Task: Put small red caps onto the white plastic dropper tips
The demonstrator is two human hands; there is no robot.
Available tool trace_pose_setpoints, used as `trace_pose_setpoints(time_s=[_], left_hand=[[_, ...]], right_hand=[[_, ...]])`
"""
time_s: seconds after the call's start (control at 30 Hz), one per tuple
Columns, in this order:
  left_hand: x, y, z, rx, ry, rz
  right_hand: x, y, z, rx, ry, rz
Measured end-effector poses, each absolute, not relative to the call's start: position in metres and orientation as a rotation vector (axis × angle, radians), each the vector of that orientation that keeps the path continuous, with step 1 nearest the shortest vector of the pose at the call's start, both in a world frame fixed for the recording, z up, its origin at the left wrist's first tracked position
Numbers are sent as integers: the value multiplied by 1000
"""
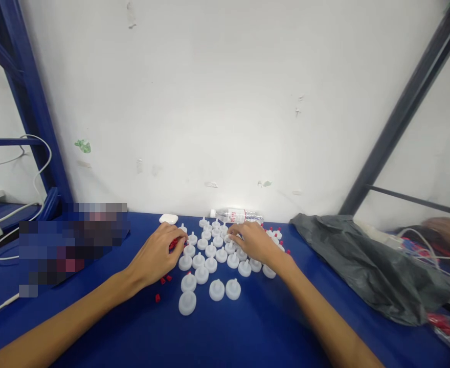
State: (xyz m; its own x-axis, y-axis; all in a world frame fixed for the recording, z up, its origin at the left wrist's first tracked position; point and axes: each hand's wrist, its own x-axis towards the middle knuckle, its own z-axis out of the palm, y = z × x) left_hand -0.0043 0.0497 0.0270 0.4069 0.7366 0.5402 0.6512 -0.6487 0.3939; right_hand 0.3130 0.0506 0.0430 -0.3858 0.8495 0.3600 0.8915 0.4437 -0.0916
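Note:
On the blue table top stand many white plastic nozzle caps (216, 290), round at the base with a thin spout pointing up. My left hand (159, 254) is at the left edge of the group, thumb and forefinger pinched together; what is between them is too small to make out. Under its fingers lies a pile of small red tip caps (174, 244), partly hidden by the hand. My right hand (256, 243) reaches into the middle of the group, its thumb and forefinger closed at the spout of a white nozzle cap (230, 248). Farther right, several nozzle caps bear red tips (280, 243).
A clear plastic bottle (236, 215) lies against the wall behind the caps, with a white rounded object (169, 219) to its left. Loose red tip caps (157, 298) lie nearer me. A dark grey bag (366, 266) covers the right side; blue frame posts (37, 102) rise at both sides.

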Motion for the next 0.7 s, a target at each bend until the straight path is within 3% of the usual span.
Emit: trace_pose_setpoints(time_s=[0.3,0.7], left_hand=[[-3,46,25,2514,1178,1176],[3,42,16,2805,873,1059]], right_hand=[[311,43,60,-1412,-2191,22],[259,7,66,-953,-2160,633]])
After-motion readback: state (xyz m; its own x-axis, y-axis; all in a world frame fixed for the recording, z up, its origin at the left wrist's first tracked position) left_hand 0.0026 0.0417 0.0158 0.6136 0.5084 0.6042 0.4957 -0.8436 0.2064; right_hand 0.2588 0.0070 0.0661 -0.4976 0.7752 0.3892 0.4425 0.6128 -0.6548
